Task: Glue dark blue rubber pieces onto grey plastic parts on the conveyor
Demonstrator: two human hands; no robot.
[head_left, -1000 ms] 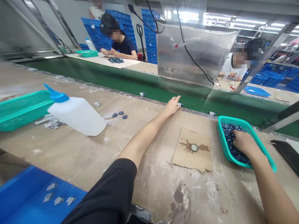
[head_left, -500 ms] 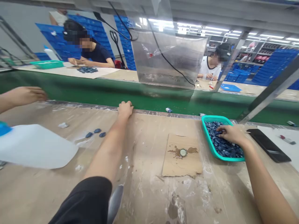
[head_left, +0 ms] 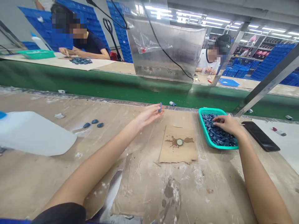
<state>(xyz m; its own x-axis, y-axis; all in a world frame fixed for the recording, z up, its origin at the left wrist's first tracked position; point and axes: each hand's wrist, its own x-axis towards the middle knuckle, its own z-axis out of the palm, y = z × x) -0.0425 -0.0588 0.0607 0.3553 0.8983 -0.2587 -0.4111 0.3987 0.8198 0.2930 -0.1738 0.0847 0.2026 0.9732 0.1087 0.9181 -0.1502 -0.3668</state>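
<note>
My left hand [head_left: 149, 115] is raised over the table near the belt's edge, a small blue-grey piece [head_left: 160, 107] pinched at its fingertips. Over at the right, my right hand [head_left: 226, 124] reaches into a turquoise basket [head_left: 207, 141] full of small dark blue pieces [head_left: 219, 137]. Its thumb and fingers close around one dark piece at the top of the heap, partly hidden by the fingers. Between the hands lies a cardboard square [head_left: 168, 155] with a bottle cap [head_left: 179, 142] on a wet brown stain.
A white plastic bottle [head_left: 37, 133] lies at left, near several loose dark pieces [head_left: 94, 121]. A black phone [head_left: 261, 137] sits right of the basket. Beyond runs a green belt [head_left: 105, 85] carrying a few small blue-and-white pieces [head_left: 172, 103]. Two people sit across it; a metal post [head_left: 263, 77] slants at right.
My left hand has moved right from the belt's edge and now shows a blue-grey piece. My right hand stays in the basket. Another person's hand at far left has gone from view.
</note>
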